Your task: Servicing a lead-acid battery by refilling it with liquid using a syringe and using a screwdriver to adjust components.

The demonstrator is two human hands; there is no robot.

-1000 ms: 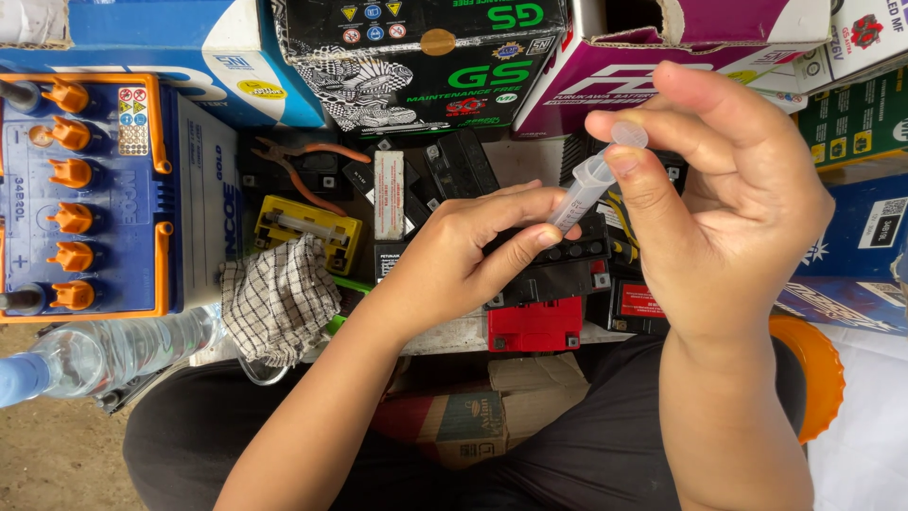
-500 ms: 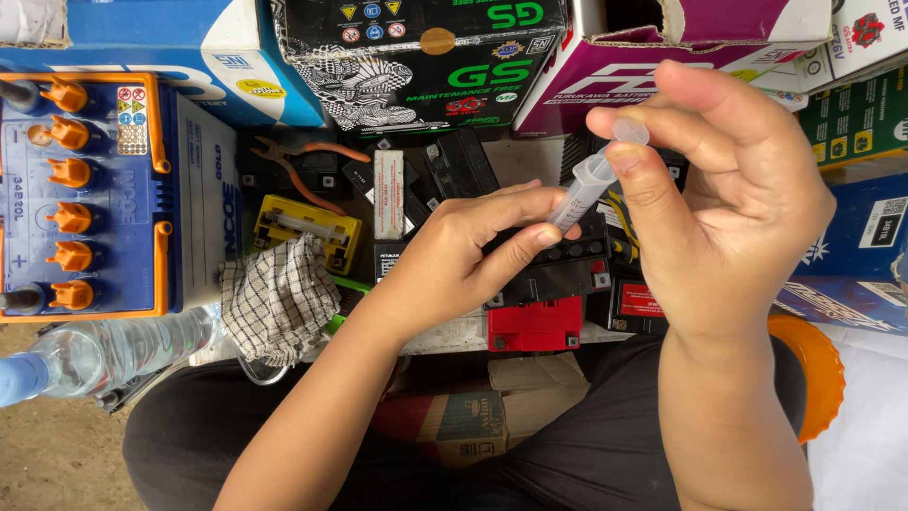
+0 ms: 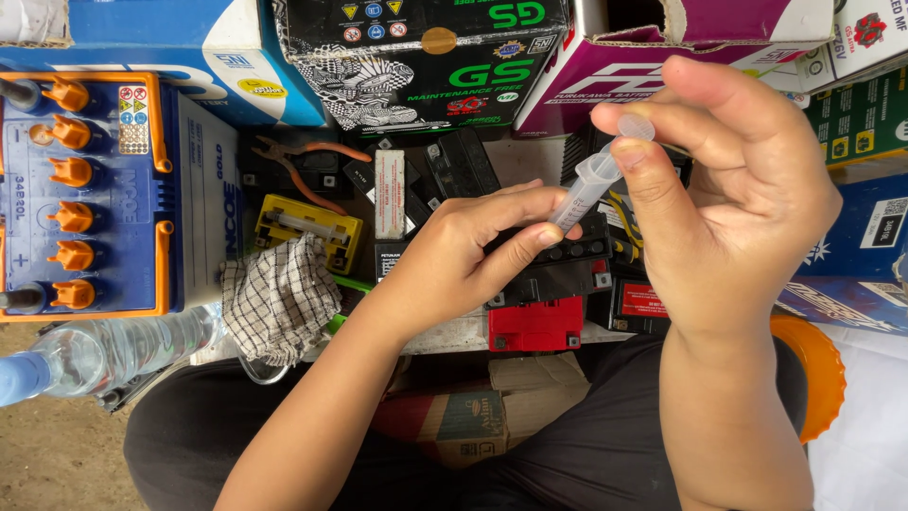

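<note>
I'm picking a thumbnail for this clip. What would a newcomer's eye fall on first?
The clear syringe at centre right, pinched by the right hand and steadied at its tip by the left hand over a small black battery. Then the big blue battery with orange caps at far left.

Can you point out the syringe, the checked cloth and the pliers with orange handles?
syringe [image 3: 588, 187]: head view, on its clear barrel.
checked cloth [image 3: 281, 300]: head view, middle of the crumpled fabric.
pliers [image 3: 305, 170]: head view, on one orange handle.

1 head cam, straight down, close over lap, batteries [image 3: 539, 284] ahead
</note>
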